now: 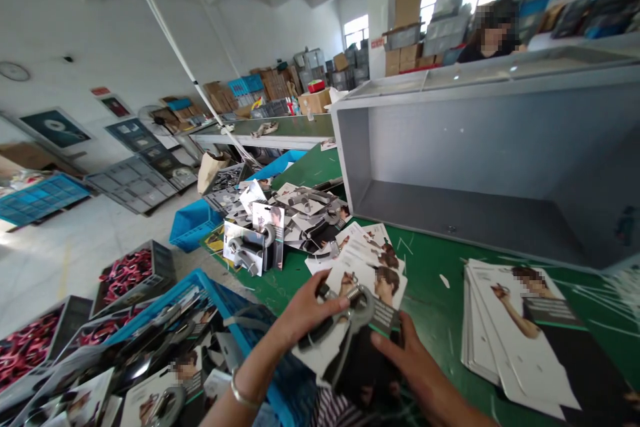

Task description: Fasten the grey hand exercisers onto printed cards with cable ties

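Note:
My left hand [310, 310], with a bracelet at the wrist, is closed on a grey and black hand grip strengthener [361, 310] with a metal spring. The strengthener lies against a printed backing card [393, 287] showing a person on white above a black part. At the card's right edge my right hand [407, 353] grips it between thumb and fingers. Just beyond my hands, more backing cards [370, 243] lie fanned on the green table [430, 303]. Right of my right hand is a stack of backing cards [515, 340].
A large grey crate [500, 153] lies on its side at the back right. Carded strengtheners [255, 237] are heaped at the table's left. A blue crate [215, 300] of carded strengtheners stands beside me, near bins of red parts [130, 273]. Another person [493, 33] is behind the grey crate.

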{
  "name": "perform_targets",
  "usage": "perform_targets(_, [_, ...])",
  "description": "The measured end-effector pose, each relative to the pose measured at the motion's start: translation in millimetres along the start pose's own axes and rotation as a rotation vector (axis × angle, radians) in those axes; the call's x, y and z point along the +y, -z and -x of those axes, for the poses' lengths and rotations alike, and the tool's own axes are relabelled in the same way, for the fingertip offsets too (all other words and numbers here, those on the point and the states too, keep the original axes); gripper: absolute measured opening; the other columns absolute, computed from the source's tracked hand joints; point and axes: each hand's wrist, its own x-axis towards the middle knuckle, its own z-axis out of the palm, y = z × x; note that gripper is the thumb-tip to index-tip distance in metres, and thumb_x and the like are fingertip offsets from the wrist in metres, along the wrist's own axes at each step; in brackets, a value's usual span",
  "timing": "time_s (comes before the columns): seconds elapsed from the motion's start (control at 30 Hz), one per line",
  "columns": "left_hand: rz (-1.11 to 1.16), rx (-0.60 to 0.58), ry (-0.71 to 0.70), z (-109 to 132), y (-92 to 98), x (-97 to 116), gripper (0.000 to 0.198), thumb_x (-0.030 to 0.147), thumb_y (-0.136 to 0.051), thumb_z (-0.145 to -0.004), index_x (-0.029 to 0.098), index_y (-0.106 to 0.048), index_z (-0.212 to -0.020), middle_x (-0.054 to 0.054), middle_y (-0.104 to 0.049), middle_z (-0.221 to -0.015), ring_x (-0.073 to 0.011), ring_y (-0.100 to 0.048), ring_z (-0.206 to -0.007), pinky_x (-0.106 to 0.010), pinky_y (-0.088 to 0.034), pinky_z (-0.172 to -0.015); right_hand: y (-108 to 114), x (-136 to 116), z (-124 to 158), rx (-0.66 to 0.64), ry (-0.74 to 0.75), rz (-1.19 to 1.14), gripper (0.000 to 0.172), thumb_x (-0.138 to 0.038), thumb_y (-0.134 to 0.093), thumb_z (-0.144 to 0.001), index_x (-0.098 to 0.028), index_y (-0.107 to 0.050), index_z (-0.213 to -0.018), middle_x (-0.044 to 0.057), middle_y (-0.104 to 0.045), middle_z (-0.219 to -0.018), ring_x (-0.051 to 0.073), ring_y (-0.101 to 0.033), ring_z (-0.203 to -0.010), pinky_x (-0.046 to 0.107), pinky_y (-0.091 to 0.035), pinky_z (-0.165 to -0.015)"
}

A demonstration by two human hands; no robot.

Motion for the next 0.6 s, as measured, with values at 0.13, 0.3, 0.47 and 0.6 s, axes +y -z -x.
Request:
perform_targets(0.13, [-0.176,0.077,0.014,-57.2,42.1,8.1,0.074,0.065,-0.069,-0.071,0.017,-0.061,-0.128,-0.013,-0.061,-0.134,-0.0335,-0.052,-0.127,-0.043,-0.037,-0.110,-27.1,-25.0,-63.3,-0.057,0.100,-0.238,0.068,-0.040,-0.078,-0.076,-0.023,-0.043,-0.132,0.009,-0.063,-0.131,0.025,-0.063,-0.115,0.043,-0.047,-0.102])
perform_targets(0.3, [-0.291,0.042,-0.088,-89.0,40.8,-22.1,0.066,0.067,-0.048,-0.085,0.015,-0.064,-0.123,-0.013,-0.065,-0.126,-0.0306,-0.055,-0.122,-0.043,-0.035,-0.110,-31.2,-21.5,-95.7,0.026,0.025,-0.302,0.067,-0.040,-0.080,-0.072,-0.020,-0.045,-0.126,0.010,-0.067,-0.120,0.027,-0.068,-0.103,0.045,-0.053,-0.092])
perform_targets(0.47, [-0.325,0.016,-0.079,-86.5,39.3,-24.1,0.065,0.065,-0.044,-0.087,0.019,-0.059,-0.131,-0.011,-0.061,-0.134,-0.0315,-0.048,-0.132,-0.044,-0.029,-0.115,-27.4,-11.1,-92.1,0.091,0.012,-0.334,0.064,-0.044,-0.083,-0.068,-0.017,-0.052,-0.118,0.011,-0.069,-0.117,0.027,-0.067,-0.106,0.041,-0.053,-0.091])
perform_targets(0.6, [-0.216,-0.043,0.025,-70.6,32.9,-5.8,0.059,0.067,-0.050,-0.083,0.020,-0.070,-0.113,-0.009,-0.069,-0.121,-0.0344,-0.055,-0.125,-0.047,-0.033,-0.113,-21.4,-16.6,-80.0,-0.018,-0.005,-0.365,0.056,-0.046,-0.082,-0.067,-0.014,-0.061,-0.109,0.011,-0.072,-0.109,0.027,-0.069,-0.099,0.040,-0.054,-0.089])
